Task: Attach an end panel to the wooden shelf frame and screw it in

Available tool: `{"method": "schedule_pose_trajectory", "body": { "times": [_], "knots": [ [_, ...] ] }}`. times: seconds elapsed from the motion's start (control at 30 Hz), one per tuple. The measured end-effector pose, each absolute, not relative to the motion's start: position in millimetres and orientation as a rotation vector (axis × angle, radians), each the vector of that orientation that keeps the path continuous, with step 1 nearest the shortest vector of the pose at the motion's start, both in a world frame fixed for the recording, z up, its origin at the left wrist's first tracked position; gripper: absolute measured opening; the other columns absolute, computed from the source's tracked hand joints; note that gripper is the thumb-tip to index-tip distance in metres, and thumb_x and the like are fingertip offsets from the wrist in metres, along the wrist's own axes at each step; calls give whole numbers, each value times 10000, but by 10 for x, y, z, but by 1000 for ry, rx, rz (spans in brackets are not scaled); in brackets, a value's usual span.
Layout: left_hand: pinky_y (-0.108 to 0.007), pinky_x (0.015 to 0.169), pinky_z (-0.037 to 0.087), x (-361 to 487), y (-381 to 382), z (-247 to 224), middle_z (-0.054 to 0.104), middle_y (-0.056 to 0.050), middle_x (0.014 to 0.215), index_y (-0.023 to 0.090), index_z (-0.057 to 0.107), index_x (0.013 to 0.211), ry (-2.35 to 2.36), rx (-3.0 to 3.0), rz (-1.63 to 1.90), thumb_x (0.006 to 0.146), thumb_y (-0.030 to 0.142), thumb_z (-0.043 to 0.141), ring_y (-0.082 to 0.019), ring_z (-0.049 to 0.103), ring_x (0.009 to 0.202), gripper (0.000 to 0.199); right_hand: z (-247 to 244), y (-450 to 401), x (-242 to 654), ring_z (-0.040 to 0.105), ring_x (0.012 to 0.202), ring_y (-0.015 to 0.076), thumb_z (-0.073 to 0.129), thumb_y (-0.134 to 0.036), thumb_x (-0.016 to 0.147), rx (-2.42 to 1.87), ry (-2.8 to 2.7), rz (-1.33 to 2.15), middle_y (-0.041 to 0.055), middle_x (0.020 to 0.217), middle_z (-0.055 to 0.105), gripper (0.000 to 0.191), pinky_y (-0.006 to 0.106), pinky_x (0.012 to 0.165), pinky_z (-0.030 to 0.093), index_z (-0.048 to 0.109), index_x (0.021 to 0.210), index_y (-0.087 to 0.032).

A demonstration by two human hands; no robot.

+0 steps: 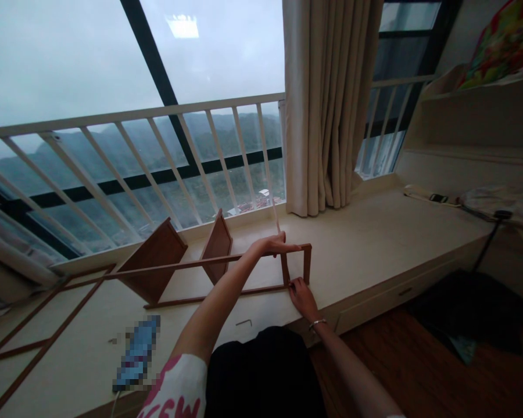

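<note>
A brown wooden shelf frame [192, 264] lies on its side on the cream window ledge, with two brown shelf boards [157, 261] standing up between its rails. My left hand [272, 244] grips the upper rail near the frame's right end, one finger stretched along the wood. Lower down, my right hand [303, 297] has its fingertips pinched together where a crossbar meets the lower rail. Whatever sits in that pinch is too small to make out. An L-shaped hex key [244, 322] lies on the ledge close to my body.
Another brown wooden frame [47, 342] lies at the left. Near it is a pixelated blue object [137, 354] with a cord. A white railing [135, 174] and a beige curtain [326, 104] border the ledge. Drawers [375, 307] run below its front edge; a dark bag-like heap [470, 313] is on the floor.
</note>
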State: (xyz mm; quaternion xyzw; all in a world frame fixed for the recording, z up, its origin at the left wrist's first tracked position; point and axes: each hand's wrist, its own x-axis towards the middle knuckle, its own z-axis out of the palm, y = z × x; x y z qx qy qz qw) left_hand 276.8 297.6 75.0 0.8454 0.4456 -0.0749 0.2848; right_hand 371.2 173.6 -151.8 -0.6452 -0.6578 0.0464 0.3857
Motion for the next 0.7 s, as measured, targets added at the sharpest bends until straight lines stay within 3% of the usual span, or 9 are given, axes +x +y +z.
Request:
{"method": "schedule_pose_trajectory", "body": {
  "times": [0.2,0.43,0.7],
  "knots": [
    [-258,588,395,2714,2999,736,550,-64,861,161,397,947,1141,2365,-155,459,689,520,-183,535,720,729,-1512,1733,3685,503,810,174,407,-143,740,-1630,-1672,128,57,916,476,204,308,739,422,471,925,-201],
    [-248,588,364,2701,2899,728,554,-40,849,178,444,863,1127,2489,-49,533,696,453,-170,514,728,615,-1536,1758,3662,496,823,177,416,-142,729,-1618,-1678,115,52,913,472,219,324,746,416,464,935,-202],
    [-258,584,374,2671,2924,675,557,-60,884,170,448,886,1191,2525,-16,545,685,456,-195,530,744,618,-1522,1753,3639,485,847,169,406,-140,729,-1593,-1690,104,47,904,470,215,317,764,404,455,932,-193]
  ]
}}
